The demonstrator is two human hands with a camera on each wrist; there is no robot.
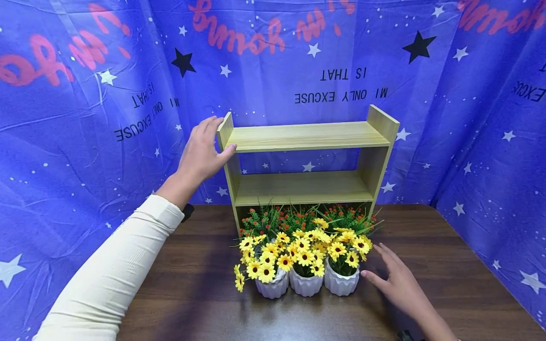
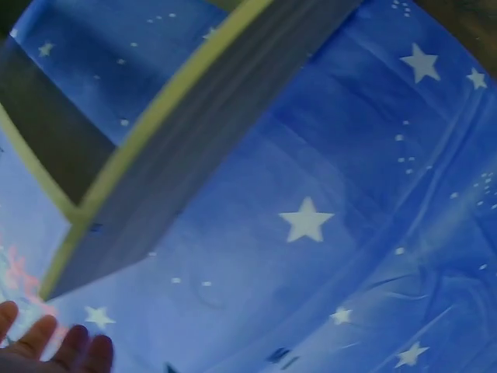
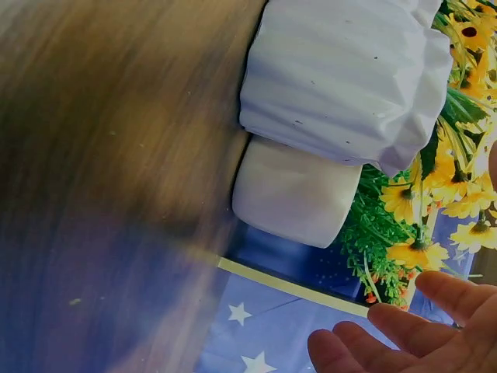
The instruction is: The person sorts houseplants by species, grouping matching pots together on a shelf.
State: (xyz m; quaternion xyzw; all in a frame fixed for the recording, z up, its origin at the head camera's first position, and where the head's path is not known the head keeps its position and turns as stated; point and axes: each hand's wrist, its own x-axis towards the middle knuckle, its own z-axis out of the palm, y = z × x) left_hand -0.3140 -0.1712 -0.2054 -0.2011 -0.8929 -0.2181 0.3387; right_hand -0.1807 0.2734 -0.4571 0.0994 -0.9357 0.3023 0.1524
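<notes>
White, fluted pots (image 1: pixel 306 284) of yellow, dark-centred flowers (image 1: pixel 304 257) stand in a left-to-right row on the dark brown wooden desk (image 1: pixel 200 303), at the near side of a pale wooden shelf (image 1: pixel 307 135). The rightmost pot (image 1: pixel 342 283) lies just left of the right hand (image 1: pixel 398 283), the nearer one, its fingers spread, pinching nothing. The left hand (image 1: pixel 204 148), fingers also spread, is by the shelf's left panel (image 1: pixel 233 177); contact unclear.

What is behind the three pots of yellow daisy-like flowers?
Red-flowered green plants, then a wooden shelf unit. The right wrist view shows one smooth white pot there; the other plants' bases are covered.
</notes>
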